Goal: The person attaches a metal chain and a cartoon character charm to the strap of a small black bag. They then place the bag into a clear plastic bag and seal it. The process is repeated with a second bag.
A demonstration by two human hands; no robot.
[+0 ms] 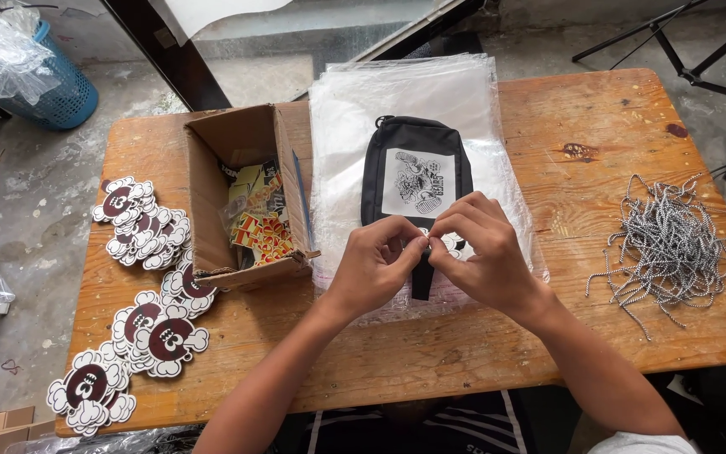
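The black fabric pouch with a white printed panel (416, 172) lies flat on a stack of clear plastic bags (346, 109) at the middle of the wooden plank worktop (581, 109). Its top end points away from the person; its lower end, with a narrow black strap (422, 282) hanging toward the near edge, lies directly beneath both hands.

The left hand (373, 265) and the right hand (485, 252) meet fingertip to fingertip over the lower end of the pouch. Thumb and forefinger of each hand are pinched together at the same spot, closed on a small item at the pouch's lower edge; the item is too small and too covered to identify. The remaining fingers of both hands are curled inward. The pouch body extends away from the hands, and the printed panel sits just beyond the fingertips.

To the left of the plastic bags, touching them, stands an open brown cardboard box (212, 210) holding colourful printed stickers (262, 227). Further left, white cloud-edged die-cut cards with dark red round centres (140, 223) lie in overlapping piles along the left edge of the worktop. On the right side, well apart from the hands, lies a loose heap of grey-and-white twisted cords (670, 248). A blue plastic mesh basket (60, 92) stands on the floor beyond the left corner.
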